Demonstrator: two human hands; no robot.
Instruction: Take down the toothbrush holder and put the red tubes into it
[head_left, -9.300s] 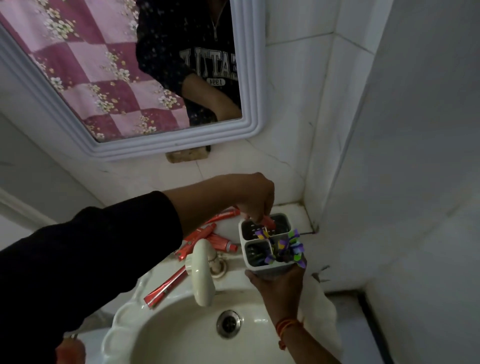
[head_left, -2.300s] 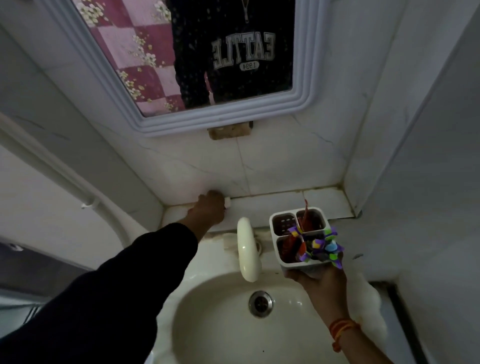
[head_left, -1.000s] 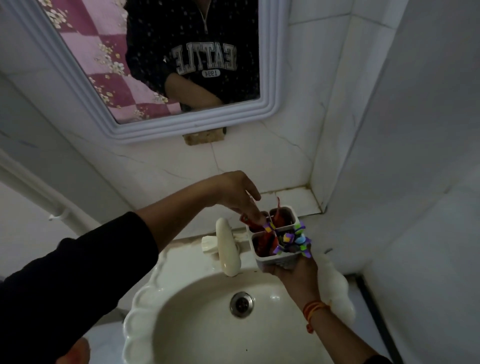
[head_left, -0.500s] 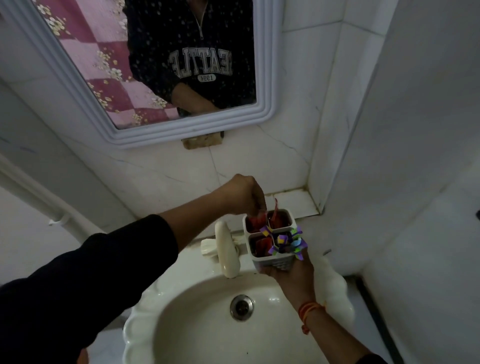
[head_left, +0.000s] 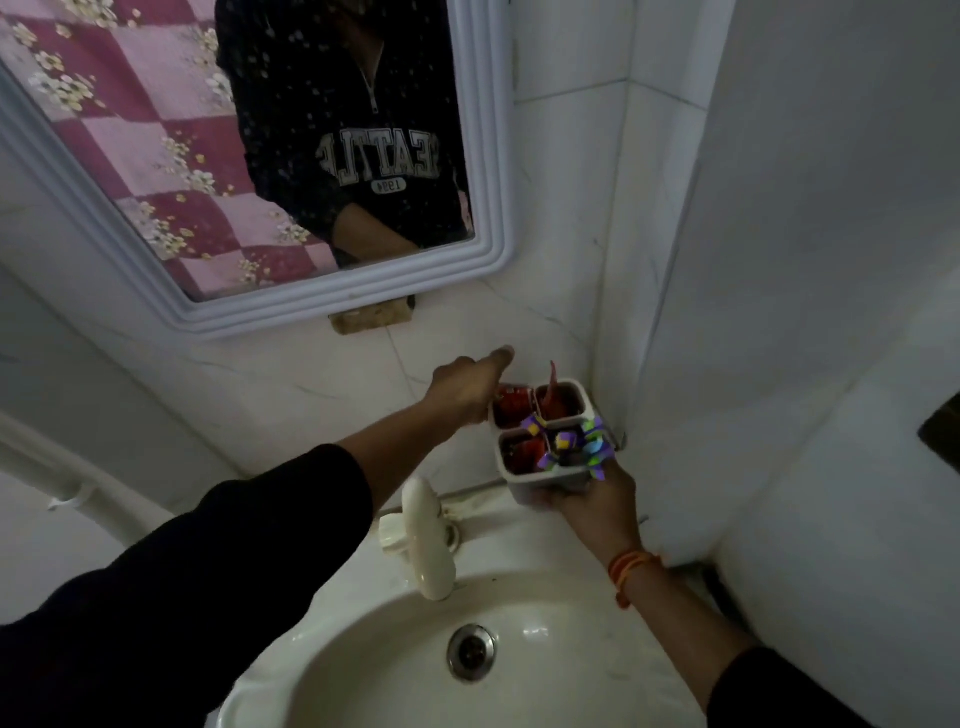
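Your right hand (head_left: 592, 501) is clamped under the toothbrush holder (head_left: 545, 434), raised above the sink (head_left: 519, 680). Your left hand (head_left: 467, 387), at the holder's 10 o'clock, touches its rim, fingers loosely curled, index extended. Red tubes (head_left: 522, 452) fill three compartments.

White marble-look tiled walls (head_left: 322, 384) are meeting at a corner, with a plain white wall (head_left: 831, 260) standing on the right. A white-framed mirror (head_left: 483, 156) is hanging tilted, reflecting a pink checked floral cloth (head_left: 130, 135). A cream basin (head_left: 519, 691) with a drain (head_left: 471, 652) and tap (head_left: 428, 540) is sitting below. A white pipe (head_left: 62, 478) is running along the left. Lighting is dim.
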